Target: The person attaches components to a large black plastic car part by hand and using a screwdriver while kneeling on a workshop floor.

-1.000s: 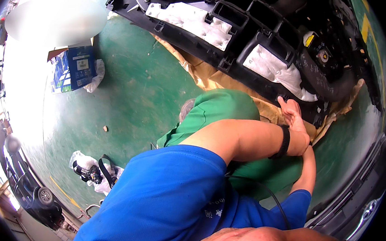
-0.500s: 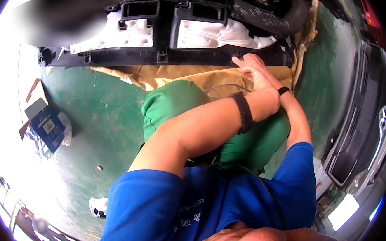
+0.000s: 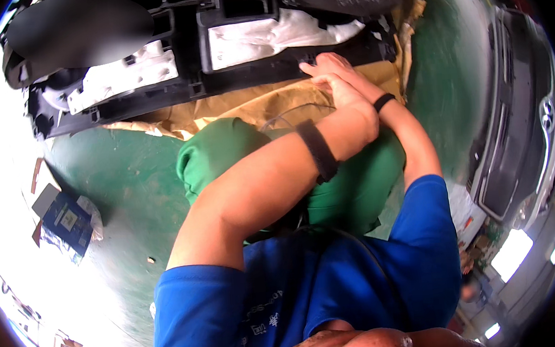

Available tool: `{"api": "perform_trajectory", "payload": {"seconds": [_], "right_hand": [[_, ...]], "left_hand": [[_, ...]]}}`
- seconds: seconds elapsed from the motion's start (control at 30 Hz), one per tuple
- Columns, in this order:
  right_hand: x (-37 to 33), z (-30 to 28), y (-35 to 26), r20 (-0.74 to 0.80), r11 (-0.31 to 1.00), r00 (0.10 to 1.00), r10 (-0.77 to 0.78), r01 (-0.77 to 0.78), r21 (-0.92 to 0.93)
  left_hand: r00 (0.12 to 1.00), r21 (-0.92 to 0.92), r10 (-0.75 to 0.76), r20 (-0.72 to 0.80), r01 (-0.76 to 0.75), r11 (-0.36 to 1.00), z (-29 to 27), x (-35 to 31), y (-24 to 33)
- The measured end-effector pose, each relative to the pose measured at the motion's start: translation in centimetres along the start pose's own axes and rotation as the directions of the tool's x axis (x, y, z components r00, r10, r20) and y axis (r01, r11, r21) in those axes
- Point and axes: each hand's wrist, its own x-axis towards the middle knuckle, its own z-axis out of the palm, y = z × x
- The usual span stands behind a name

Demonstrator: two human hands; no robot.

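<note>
Our left grip (image 3: 344,94) overlaps our right grip (image 3: 336,68) at the black dashboard's (image 3: 244,77) near edge.
We cannot tell whether either is closed on anything. The dashboard lies ahead, brown paper (image 3: 220,107) along its edge; our green-trousered knees (image 3: 220,148) crowd it. A blue box (image 3: 67,222) sits leftward, a dark car (image 3: 514,116) rightward.

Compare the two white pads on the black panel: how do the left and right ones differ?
The left pad ends bluntly on its right, while the right pad tapers there. The right pad lies near the right hand; the left pad lies farther from it. Both are white and lie on the black panel.
</note>
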Motion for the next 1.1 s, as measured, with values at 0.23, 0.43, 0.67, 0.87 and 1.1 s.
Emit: {"api": "perform_trajectory", "payload": {"seconds": [0.23, 0.43, 0.67, 0.87, 1.1], "right_hand": [[-0.4, -0.3, 0.2, -0.006, 1.000, 1.000, -0.014, 0.014, -0.004], [-0.6, -0.3, 0.1, 0.051, 1.000, 0.999, -0.015, 0.015, -0.003], [-1.2, -2.6, 0.8, -0.021, 0.988, 0.987, -0.157, 0.156, -0.018], [-2.2, -12.1, 3.3, -0.292, 0.730, 0.932, -0.214, 0.352, 0.586], [-7.7, -24.1, 5.6, -0.508, -0.491, 0.858, -0.074, 0.412, 0.768]], "left_hand": [[0.994, 0.071, 0.019, 0.111, -0.027, 0.997, -0.7, 0.1, -0.5], [0.994, 0.006, 0.016, 0.104, -0.017, 1.000, -0.8, -0.3, -0.7], [0.990, -0.163, 0.135, 0.036, -0.127, 0.978, -1.2, -0.5, -3.0], [0.962, -0.480, 0.200, -0.184, -0.266, 0.836, -2.5, -2.3, -6.4], [0.846, -0.792, 0.141, -0.514, -0.532, 0.299, -5.0, -1.6, -6.7]]}}
